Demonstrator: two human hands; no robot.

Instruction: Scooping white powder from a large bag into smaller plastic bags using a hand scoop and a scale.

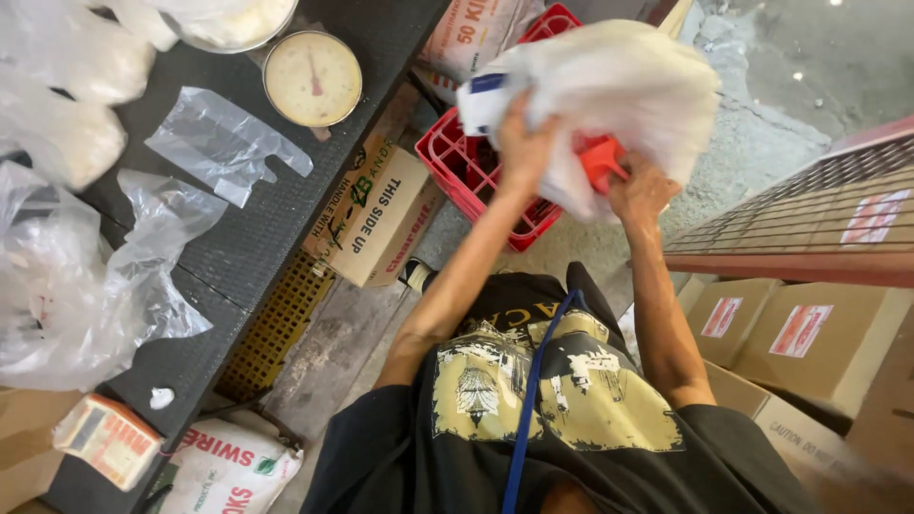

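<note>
**Soft white bag gripped over the red crate**

Both hands, left point(522, 143) and right point(643, 190), clamp the white plastic bag point(609, 90) at twelve o'clock, above the red crate point(466, 171). It looks limp, slippery and bulky, probably heavy; gathered folds near the neck offer the firmest hold.

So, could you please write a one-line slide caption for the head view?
Both hands, left and right, grip a white plastic bag over a red crate, beside a dial scale.

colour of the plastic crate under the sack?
Red openwork plastic crate; clearest in the head view.
</note>
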